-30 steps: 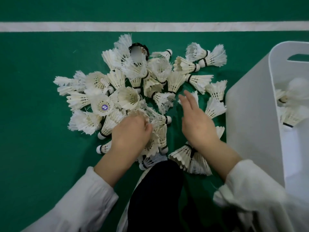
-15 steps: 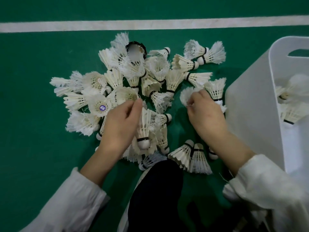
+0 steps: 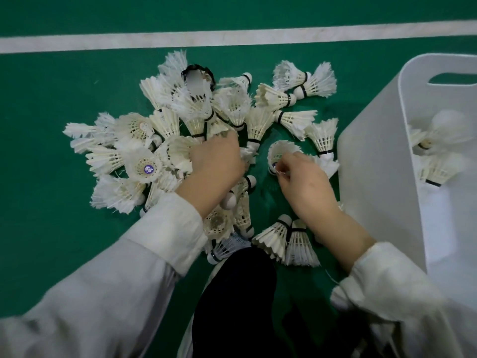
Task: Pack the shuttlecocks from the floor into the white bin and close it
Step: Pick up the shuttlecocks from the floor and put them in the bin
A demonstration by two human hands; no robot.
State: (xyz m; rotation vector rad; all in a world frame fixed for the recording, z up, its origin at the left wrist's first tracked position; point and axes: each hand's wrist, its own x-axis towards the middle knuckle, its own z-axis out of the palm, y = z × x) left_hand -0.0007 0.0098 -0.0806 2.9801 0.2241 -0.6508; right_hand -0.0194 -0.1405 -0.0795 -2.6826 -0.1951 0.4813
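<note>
Gathering is the step judged to be in hand: most of the feather shuttlecocks (image 3: 196, 130) are seen heaped on the green court floor (image 3: 38, 228) below a white boundary line (image 3: 232, 37), and only a few are seen inside the white bin (image 3: 374, 164), which stands open just to the right of the heap. No lid is seen.

The left hand (image 3: 214, 171) is laid knuckles-up on the middle of the pile, its fingers curled down into the feathers; what, if anything, is gripped beneath cannot be told. The right hand (image 3: 304, 182) is closed in a pinch on the skirt of a single shuttlecock (image 3: 281, 153), which stands apart from the heap with its open end upward.

The next move is judged to call for a light hold, so that feathers are not crushed, and a short carry rightward over the bin wall.

A round blue-and-white sticker (image 3: 148, 169) is seen on one cork base; its mark cannot be read. No other writing is legible.
</note>
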